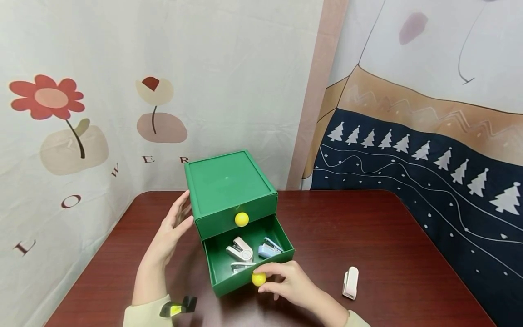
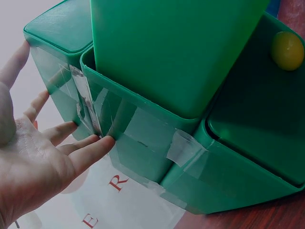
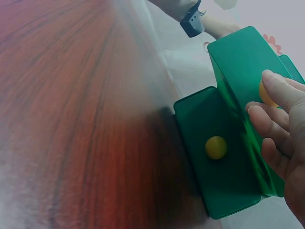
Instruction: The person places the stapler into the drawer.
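A green drawer unit (image 1: 226, 179) stands tilted in view on the table, its middle drawer (image 1: 222, 287) pulled out. The right hand (image 1: 292, 281) pinches that drawer's yellow knob (image 1: 259, 279) between thumb and fingers. My left hand (image 2: 43, 157) has its fingers spread against the unit's taped side (image 2: 143, 133). Inside the drawer lie a whitish mini stapler (image 1: 240, 250), a light blue one (image 1: 268, 248) and another pale one (image 1: 242, 266), partly hidden by the drawer front. Above, the top drawer's knob (image 1: 242, 220) shows; the bottom drawer (image 3: 209, 181) is closed.
A white mini stapler (image 1: 350, 282) lies on the dark red wooden table (image 1: 327, 227), right of my right hand. Behind the table hangs a printed cloth (image 1: 245, 91) with flowers and letters. A black band (image 1: 178, 308) sits at the left wrist.
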